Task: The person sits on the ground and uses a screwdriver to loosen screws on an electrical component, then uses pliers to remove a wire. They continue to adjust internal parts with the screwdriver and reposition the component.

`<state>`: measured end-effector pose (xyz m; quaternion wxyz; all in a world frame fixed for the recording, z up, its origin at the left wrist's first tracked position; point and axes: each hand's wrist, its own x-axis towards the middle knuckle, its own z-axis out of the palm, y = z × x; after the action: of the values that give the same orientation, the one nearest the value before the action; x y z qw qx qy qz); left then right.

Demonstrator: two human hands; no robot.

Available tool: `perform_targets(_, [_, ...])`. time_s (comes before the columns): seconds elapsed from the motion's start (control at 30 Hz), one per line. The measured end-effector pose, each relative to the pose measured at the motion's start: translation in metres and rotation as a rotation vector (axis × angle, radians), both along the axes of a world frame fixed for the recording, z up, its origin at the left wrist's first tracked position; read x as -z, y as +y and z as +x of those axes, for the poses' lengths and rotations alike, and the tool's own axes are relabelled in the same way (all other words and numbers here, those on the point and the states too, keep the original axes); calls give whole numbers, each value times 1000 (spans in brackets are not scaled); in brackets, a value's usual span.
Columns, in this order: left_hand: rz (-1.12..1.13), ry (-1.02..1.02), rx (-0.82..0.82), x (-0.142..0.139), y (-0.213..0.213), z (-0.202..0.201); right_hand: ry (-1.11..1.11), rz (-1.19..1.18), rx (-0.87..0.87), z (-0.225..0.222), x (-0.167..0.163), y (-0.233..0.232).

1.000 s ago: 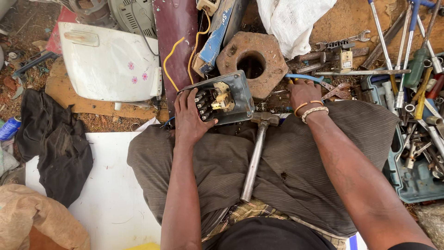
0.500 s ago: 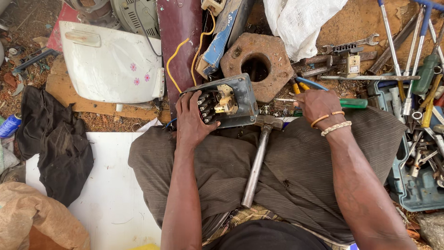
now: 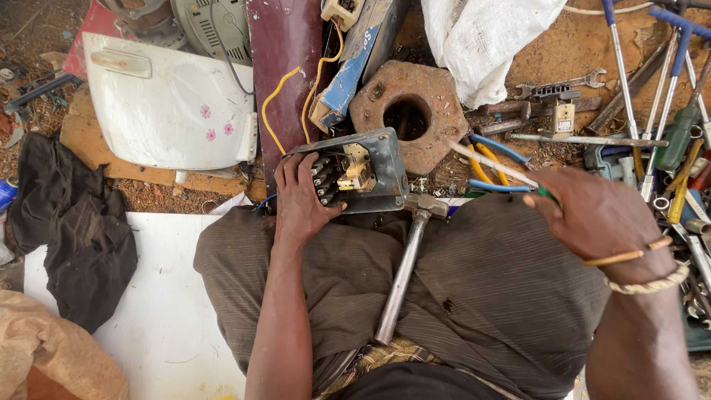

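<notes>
Left hand: the left hand (image 3: 300,198) is laid palm-down over the near left edge of the grey metal switch box (image 3: 355,172), fingers spread and curled onto its rim, the forearm running straight up from the lap.
Right hand: the right hand (image 3: 596,215) is raised above the right knee, closed around the green handle of a thin metal screwdriver (image 3: 495,162); two cord bracelets are worn at the wrist.
Switch box: an open, rectangular sheet-metal casing, dull grey and scuffed, is seen resting at the knees against the ground, with dark terminal blocks and a brass-coloured part exposed inside. Its long axis is set roughly left to right, slightly tilted, open face upward.
Screwdriver: a slender pale shaft is pointed up and to the left, towards the box, its tip well short of it; most of the handle is hidden in the fist.
Hammer: a steel-handled hammer (image 3: 402,274) is laid between the thighs on brown striped cloth, head just below the box, handle pointing towards the body.
Surroundings: a rusty hexagonal metal block with a round hole (image 3: 406,111) is set just beyond the box; blue-and-yellow-handled pliers (image 3: 490,159) are lain beside it; spanners and loose tools (image 3: 652,133) are scattered to the right; a white plastic panel with pink flowers (image 3: 167,104) is lain to the left.
</notes>
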<state>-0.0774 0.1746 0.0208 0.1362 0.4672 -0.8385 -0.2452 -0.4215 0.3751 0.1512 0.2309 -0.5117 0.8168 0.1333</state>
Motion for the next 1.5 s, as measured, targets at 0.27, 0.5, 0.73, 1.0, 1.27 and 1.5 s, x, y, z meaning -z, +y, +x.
perform_targets(0.27, [16,-14,-9,-6,1,-4,-153,-380,20,35,81,-42])
perform_targets(0.5, [41,-29,4,-1,-3,6,-407,-643,137,6,62,3])
perform_targets(0.73, [66,-59,-21,1,-3,5,-796,-1086,436,-5,81,8])
perform_targets(1.0, [84,-45,-21,7,-10,6,-1053,-1101,525,8,92,-14])
perform_targets(1.27, [93,-35,-19,9,-18,12,-981,-906,500,20,106,-79])
perform_targets(1.5, [45,-34,-3,12,-26,21,-1140,-851,635,57,128,-98])
